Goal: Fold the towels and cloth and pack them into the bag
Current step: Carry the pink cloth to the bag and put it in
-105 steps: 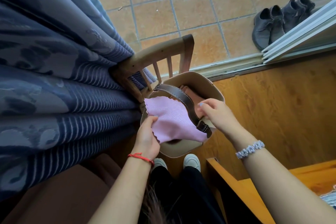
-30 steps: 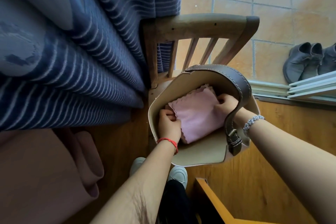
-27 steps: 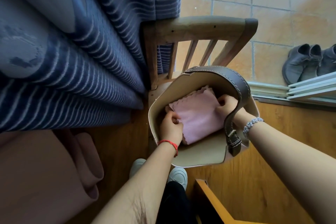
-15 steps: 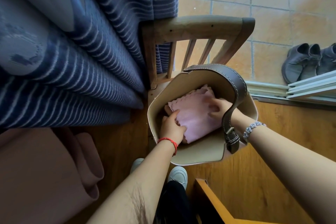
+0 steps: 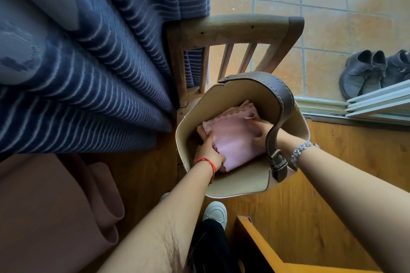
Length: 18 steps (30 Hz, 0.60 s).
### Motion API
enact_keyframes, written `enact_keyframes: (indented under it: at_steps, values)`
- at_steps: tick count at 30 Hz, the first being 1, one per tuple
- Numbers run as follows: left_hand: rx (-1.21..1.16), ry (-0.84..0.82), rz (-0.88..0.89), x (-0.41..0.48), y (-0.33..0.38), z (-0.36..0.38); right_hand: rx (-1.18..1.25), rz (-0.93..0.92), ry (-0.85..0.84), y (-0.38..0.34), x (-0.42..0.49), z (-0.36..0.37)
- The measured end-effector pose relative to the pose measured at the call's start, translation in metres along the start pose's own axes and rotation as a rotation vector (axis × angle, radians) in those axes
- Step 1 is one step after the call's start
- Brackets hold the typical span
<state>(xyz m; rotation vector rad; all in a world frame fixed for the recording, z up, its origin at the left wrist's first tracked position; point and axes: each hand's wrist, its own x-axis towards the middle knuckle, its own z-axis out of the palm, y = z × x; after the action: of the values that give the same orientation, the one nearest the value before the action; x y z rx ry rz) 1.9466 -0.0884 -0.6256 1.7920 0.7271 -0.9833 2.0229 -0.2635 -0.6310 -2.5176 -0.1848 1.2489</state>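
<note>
- Bag (image 5: 221,186): stands mouth up on the seat of the chair (image 5: 233,26), with the chair back at its 12 o'clock.
- Strap (image 5: 281,104): arches over the bag's mouth from 12 to 4 o'clock.
- Cloth (image 5: 237,139): folded, lying inside the bag.
- Left hand (image 5: 209,150): inside the bag, holding the cloth's edge at 8 o'clock.
- Right hand (image 5: 261,133): under the strap, resting on the cloth at 3 o'clock.
- Curtain (image 5: 88,62): against the chair, from 9 to 11 o'clock.
- Door track (image 5: 355,108): on the floor at 3 o'clock.
- Pair of shoes (image 5: 375,68): at 2 o'clock, beyond the track, well apart from the bag.
- Foot (image 5: 215,210): on the floor at 6 o'clock, just below the bag.
</note>
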Motion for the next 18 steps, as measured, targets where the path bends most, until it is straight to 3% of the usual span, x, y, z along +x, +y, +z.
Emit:
enact_keyframes:
  at_steps: [4, 8, 13, 18]
  values:
    - [-0.041, 0.027, 0.034, -0.001, 0.000, -0.001, 0.059, -0.033, 0.073, -0.026, -0.029, -0.014]
    - [-0.122, 0.195, 0.191, -0.014, 0.003, -0.012, 0.212, 0.017, 0.198, -0.030, -0.045, -0.022]
    - [-0.340, 0.298, 0.197, -0.058, 0.035, -0.034, 0.390, 0.070, 0.448, -0.037, -0.070, -0.035]
    - [-0.411, 0.428, 0.275, -0.106, 0.073, -0.064, 0.648, 0.054, 0.546, -0.057, -0.119, -0.066]
